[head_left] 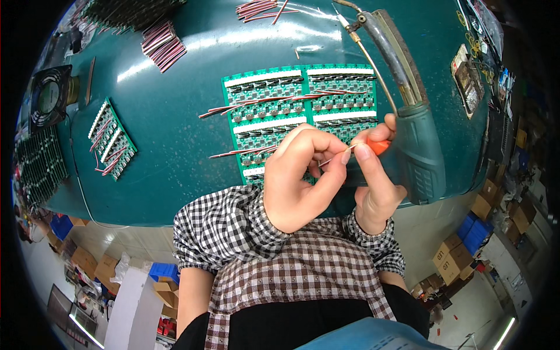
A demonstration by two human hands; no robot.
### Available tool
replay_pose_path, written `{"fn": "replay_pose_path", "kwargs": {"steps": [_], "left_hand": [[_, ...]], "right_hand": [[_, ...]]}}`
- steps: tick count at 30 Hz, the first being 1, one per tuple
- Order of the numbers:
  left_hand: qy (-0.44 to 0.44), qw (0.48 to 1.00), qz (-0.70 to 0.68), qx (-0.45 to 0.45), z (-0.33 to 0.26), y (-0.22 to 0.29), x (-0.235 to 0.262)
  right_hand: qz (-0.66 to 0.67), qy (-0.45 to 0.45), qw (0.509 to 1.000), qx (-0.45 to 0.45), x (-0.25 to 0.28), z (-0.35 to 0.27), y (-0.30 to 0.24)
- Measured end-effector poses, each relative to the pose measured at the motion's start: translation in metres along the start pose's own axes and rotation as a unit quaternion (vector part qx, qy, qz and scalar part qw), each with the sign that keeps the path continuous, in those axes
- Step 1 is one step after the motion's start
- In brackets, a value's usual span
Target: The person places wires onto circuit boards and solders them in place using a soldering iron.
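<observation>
My left hand (303,175) is closed, thumb and forefinger pinching a thin wire (325,162). Close by on the right, my right hand (376,186) is closed on a small orange-red object (379,145), its kind partly hidden by the fingers. The wire's tip reaches across to the right thumb. Beneath and beyond both hands lies a panel of green circuit boards (268,93) with white strips and rows of small parts. Red, black and white wires (239,105) lie across it. A soldering gun (420,151) with a teal handle is just right of my right hand.
Bundles of wires (163,46) lie toward the back of the green table (169,140). To the left are a smaller wired board (112,140), a black fan (51,96) and stacked boards (41,166). A worn block (468,81) sits at the right edge. Cardboard boxes (452,256) stand below.
</observation>
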State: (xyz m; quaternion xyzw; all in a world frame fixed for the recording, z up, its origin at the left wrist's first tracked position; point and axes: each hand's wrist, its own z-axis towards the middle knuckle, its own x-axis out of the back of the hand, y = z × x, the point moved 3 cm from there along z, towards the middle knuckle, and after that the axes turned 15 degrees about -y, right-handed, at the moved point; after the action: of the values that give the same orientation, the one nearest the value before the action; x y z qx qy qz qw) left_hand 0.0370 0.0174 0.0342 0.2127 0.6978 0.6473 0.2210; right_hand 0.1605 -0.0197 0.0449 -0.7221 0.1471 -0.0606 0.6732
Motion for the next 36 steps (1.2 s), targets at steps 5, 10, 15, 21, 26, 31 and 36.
{"fn": "replay_pose_path", "kwargs": {"steps": [5,10,15,21,26,31,36], "left_hand": [[0.008,0.999,-0.016,-0.026,-0.003,-0.004,0.000],[0.006,0.999,-0.032,-0.036,-0.004,-0.006,0.000],[0.011,0.999,-0.039,-0.037,-0.006,-0.008,-0.001],[0.004,0.999,-0.044,-0.028,-0.006,-0.009,0.003],[-0.010,0.996,0.083,-0.016,-0.015,0.001,0.036],[-0.001,0.987,0.158,-0.002,-0.016,-0.006,0.044],[-0.104,0.966,0.233,-0.033,-0.015,-0.002,0.033]], "right_hand": [[0.031,0.011,0.999,0.011,-0.002,0.000,0.001],[0.037,0.011,0.999,0.014,-0.005,-0.002,0.003],[0.054,0.007,0.998,0.022,-0.007,-0.004,0.003],[0.037,0.002,0.999,0.027,0.000,-0.009,0.003],[0.124,0.007,0.992,0.034,0.045,-0.014,0.001],[0.199,-0.051,0.979,0.012,0.076,-0.019,0.019],[0.195,-0.074,0.978,0.014,0.084,-0.027,0.025]]}}
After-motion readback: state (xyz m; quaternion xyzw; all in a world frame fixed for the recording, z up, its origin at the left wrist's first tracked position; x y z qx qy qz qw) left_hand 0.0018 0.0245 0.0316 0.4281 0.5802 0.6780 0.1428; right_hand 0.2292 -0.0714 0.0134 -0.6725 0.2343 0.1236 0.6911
